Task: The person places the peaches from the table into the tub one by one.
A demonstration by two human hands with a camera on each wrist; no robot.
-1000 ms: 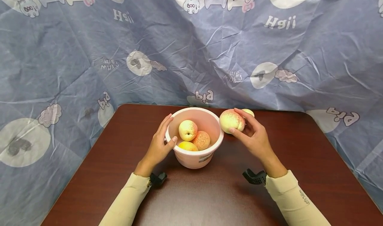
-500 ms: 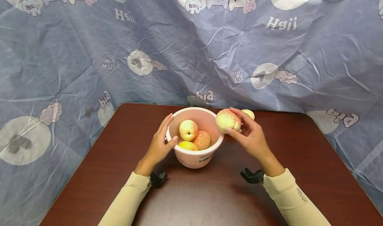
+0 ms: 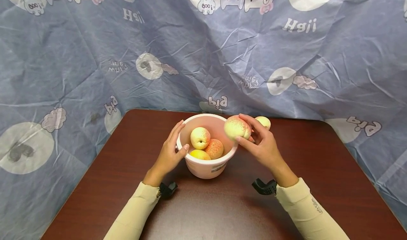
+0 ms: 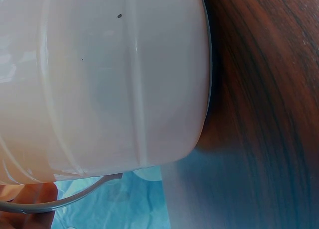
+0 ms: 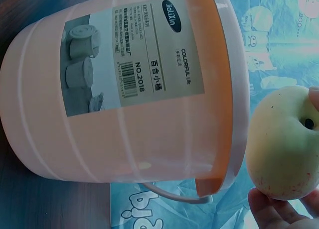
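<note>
A pale pink plastic bucket stands upright on the table, with two peaches and a yellow fruit inside. My left hand holds its left side, thumb over the rim and fingers along the outer wall. In the left wrist view, fingers show by the thin bucket handle. My right hand grips a large pale yellow peach with a red blush, raised at the bucket's right rim. In the right wrist view this peach is just beyond the rim, held between thumb and fingertips.
Behind my right hand, a pale yellow fruit lies near the table's back edge. Part of a reddish fruit shows past the hand. A blue printed cloth hangs behind the dark wooden table.
My right hand has carried the peach leftward, from beside the bucket to over its right rim. More of the fruit behind that hand shows. The left hand and bucket stay in place.
</note>
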